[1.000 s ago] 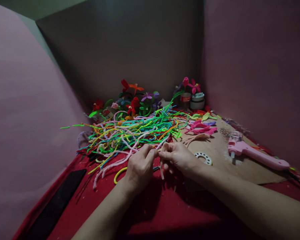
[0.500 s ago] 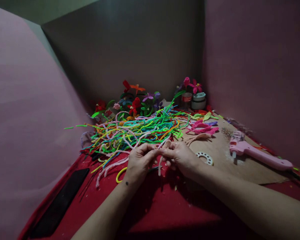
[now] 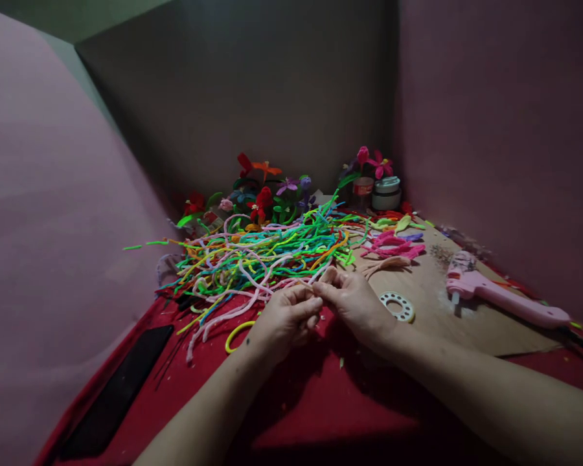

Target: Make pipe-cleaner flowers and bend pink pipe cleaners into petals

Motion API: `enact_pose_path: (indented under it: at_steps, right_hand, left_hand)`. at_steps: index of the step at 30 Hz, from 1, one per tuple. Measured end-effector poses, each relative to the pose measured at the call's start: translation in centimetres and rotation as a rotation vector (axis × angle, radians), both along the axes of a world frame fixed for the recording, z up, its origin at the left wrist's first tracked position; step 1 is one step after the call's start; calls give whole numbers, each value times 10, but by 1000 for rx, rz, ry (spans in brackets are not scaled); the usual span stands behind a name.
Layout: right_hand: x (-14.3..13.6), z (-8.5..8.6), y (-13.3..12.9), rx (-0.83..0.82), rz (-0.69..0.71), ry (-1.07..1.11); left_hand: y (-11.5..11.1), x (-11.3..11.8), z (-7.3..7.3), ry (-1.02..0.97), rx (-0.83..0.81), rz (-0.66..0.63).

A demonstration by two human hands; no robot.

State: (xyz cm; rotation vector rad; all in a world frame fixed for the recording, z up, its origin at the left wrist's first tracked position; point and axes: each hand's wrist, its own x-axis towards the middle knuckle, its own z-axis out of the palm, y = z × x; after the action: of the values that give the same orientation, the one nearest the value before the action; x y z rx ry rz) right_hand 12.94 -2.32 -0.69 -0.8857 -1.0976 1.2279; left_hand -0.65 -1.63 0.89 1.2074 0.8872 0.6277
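Observation:
My left hand (image 3: 289,318) is closed in a pinch over the red cloth (image 3: 296,414), its fingertips against those of my right hand (image 3: 352,298). Both hands grip a pale peach pipe cleaner (image 3: 302,283), of which only a short part shows between the fingers. Just beyond them spreads a tangled heap of green, yellow, pink and blue pipe cleaners (image 3: 272,249). Peach petal-like pieces (image 3: 388,264) lie beyond my right hand, near bright pink ones (image 3: 393,244). A white ring with holes (image 3: 397,307) rests beside my right wrist.
A pink glue gun (image 3: 510,299) lies on the brown board (image 3: 466,330) at the right. A black flat object (image 3: 119,388) is at the left. Fuzzy flowers (image 3: 261,204) and a lidded jar (image 3: 386,194) stand behind. Yellow scissor handles (image 3: 236,336) show by my left wrist.
My left hand has turned and its fingers have curled in. The peach strip that hung down between my hands is now mostly hidden.

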Motion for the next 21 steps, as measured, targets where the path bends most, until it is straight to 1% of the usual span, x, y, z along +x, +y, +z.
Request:
enact_pose_path:
  at_steps: [2,3,4,5,8,10,13,16,18,21]
  right_hand:
    - [-1,-1,1,32,-66,-72]
    - [-2,-1,1,34,-72,-91]
    - [-1,0,1,30,-55,-90]
    - [-1,0,2,19,-22,-76]
    - [2,3,2,-71,64,-44]
    - [3,3,1,-153,94,-60]
    - [3,3,-1,-187,148,-53]
    - [3,1,-1,-183,230,48]
    - [4,1,0,-202,263,107]
    - [4,0,0,-238,259,123]
  left_hand:
    - [1,0,-1,-30,-110,-63]
    - [1,0,-1,-20,-120,-73]
    - [1,0,-1,2,-80,-61]
    - [2,-1,0,27,-1,-31]
    - [2,-2,5,71,251,99]
    - [1,-3,7,64,317,177]
    - [2,-3,7,47,331,282]
    - [2,-3,5,8,301,342]
    - [2,-3,4,-18,290,353]
    - [2,-4,5,-18,308,351]
